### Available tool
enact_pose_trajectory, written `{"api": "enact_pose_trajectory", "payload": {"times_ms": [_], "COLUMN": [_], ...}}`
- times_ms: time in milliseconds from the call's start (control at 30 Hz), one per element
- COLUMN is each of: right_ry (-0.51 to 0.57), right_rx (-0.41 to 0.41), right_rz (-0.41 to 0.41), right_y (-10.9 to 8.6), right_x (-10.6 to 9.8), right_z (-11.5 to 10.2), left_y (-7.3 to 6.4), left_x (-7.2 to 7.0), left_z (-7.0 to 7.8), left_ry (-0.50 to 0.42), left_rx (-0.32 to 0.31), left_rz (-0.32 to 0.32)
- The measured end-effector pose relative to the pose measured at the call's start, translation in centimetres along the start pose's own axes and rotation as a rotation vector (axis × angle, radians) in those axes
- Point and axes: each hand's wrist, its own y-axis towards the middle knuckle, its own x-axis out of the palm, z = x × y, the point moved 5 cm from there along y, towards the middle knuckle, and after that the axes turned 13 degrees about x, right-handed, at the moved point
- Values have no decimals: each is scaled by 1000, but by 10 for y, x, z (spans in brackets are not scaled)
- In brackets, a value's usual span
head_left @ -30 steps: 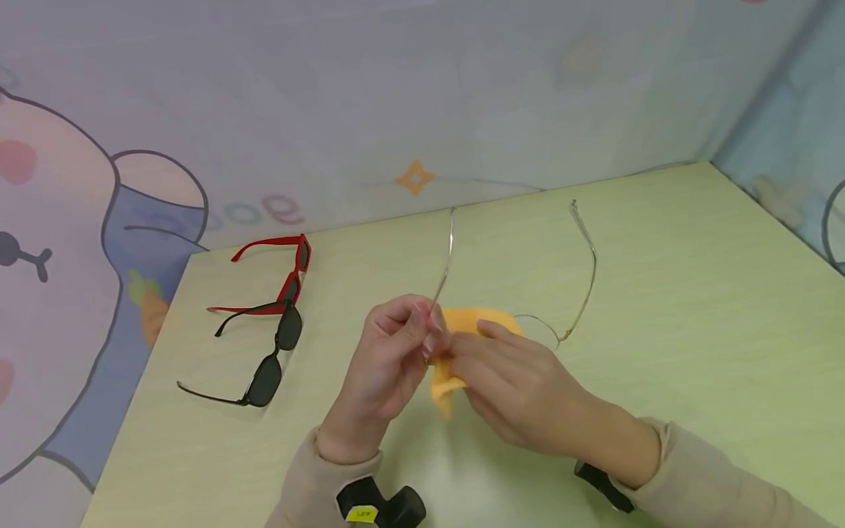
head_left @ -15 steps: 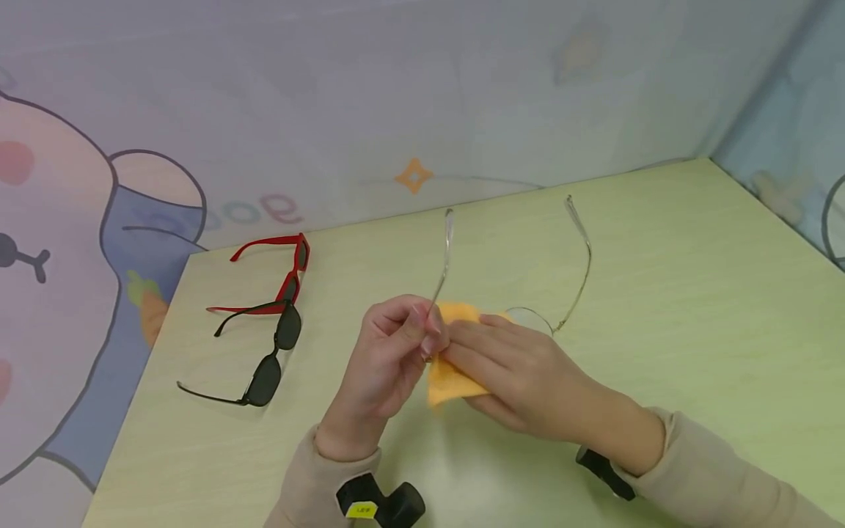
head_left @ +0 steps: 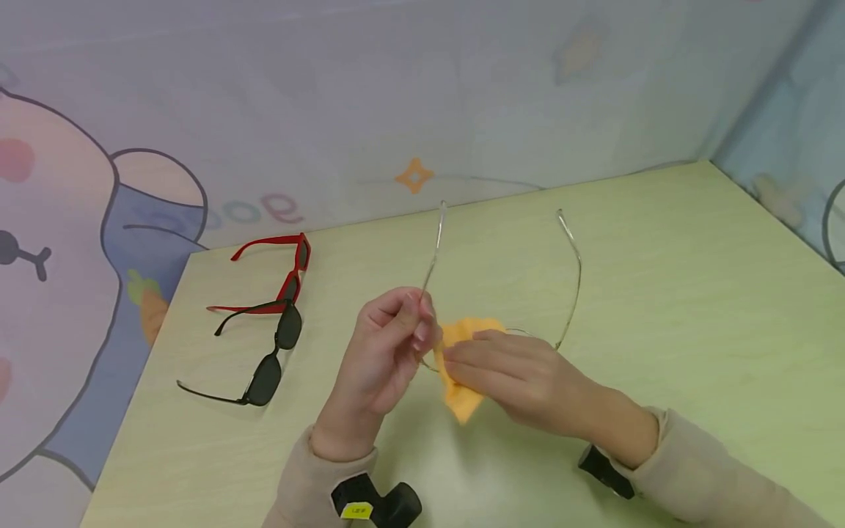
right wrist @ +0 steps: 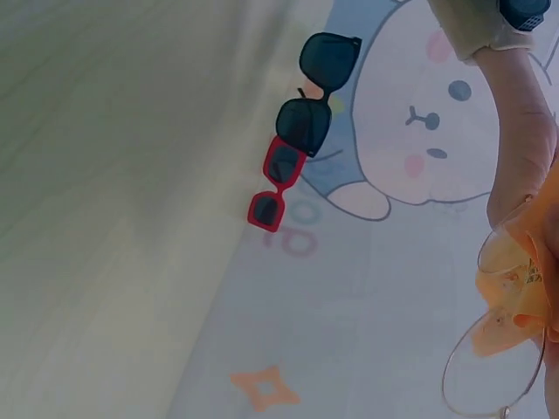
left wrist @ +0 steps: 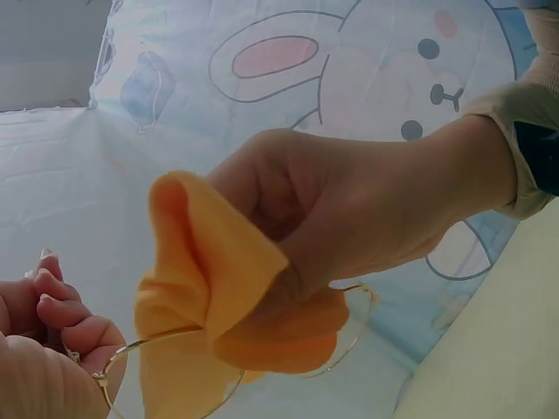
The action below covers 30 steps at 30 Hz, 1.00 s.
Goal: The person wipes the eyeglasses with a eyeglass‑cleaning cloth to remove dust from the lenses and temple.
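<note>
Wood-grain tbl (head_left: 660, 308) under wire-rim specs (head_left: 579, 271) w/ soft orng. cloth (left wrist: 218, 301)

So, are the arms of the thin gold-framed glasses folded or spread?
Spread: in the head view, both arms of the glasses stick out forward, wide apart from each other.

Looked like small filming booth, screened off on two sides; could not tell whether inside home or studio. Saw pale wood-grain table (head_left: 660, 330) set against creased backdrop (head_left: 317, 95) printed with cartoon bunny (head_left: 66, 220), carrot (head_left: 154, 315), coloured letters (head_left: 265, 210) and orange star (head_left: 404, 177). Noted bluish printed panel (head_left: 785, 132) at right, meeting backdrop in corner. Spotted black wrist-worn cameras (head_left: 400, 504) too, fitting staged recording space rather than ordinary workroom.
</note>
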Motion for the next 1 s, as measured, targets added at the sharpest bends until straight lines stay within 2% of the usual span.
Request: {"api": "enact_pose_trajectory", "payload": {"times_ms": [267, 467, 633, 800, 900, 1000], "right_ry": [27, -12, -65, -129, -135, -119], "right_rx": [-72, -36, 69, 234, 364, 474], "right_rz": [37, 96, 150, 160, 111, 16], "right_y": [-3, -7, -12, -17, -18, -16], "right_x": [-11, -18, -21, -25, -26, -22], "right_z": [-1, 1, 9, 13, 15, 17], "left_y": [1, 2, 3, 2, 1, 0], "left_x": [2, 5, 7, 5, 6, 7], "left_z": [3, 10, 13, 11, 7, 6], "left_ry": [-30, -46, -24, -40, -41, -19], "left_rx": [14, 50, 71, 74, 50, 41], "left_rz": [-32, -59, -100, -102, -114, -130]}}
